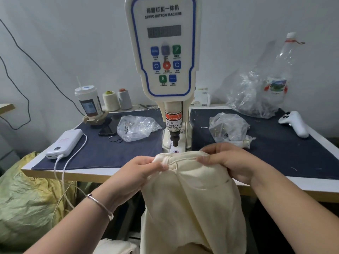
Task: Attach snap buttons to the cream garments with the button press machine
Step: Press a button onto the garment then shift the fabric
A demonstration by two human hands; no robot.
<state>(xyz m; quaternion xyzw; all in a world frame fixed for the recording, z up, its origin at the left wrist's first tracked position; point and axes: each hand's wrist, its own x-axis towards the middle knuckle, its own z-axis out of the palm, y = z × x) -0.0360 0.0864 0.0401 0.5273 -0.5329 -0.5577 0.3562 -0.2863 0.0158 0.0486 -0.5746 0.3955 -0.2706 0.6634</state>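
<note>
At table (311, 184) edge, both hands' fingers (161, 165) are pinching soft, limp cream garment (192, 198) by its thick seam under press (173, 138).

The cream garment (192, 195) I held was soft, matt woven cloth, ridged at its bunched seam. The button press machine (161, 52) had a smooth, glossy cream plastic casing and a dull metal punch below. A matt navy cloth (275, 143) covered the table, whose pale edge looked like smooth laminate. The bags (136, 127) were crinkly clear plastic, shiny in the light. My bracelet (100, 205) was polished metal. The power bank (65, 143) was smooth white plastic.
</note>
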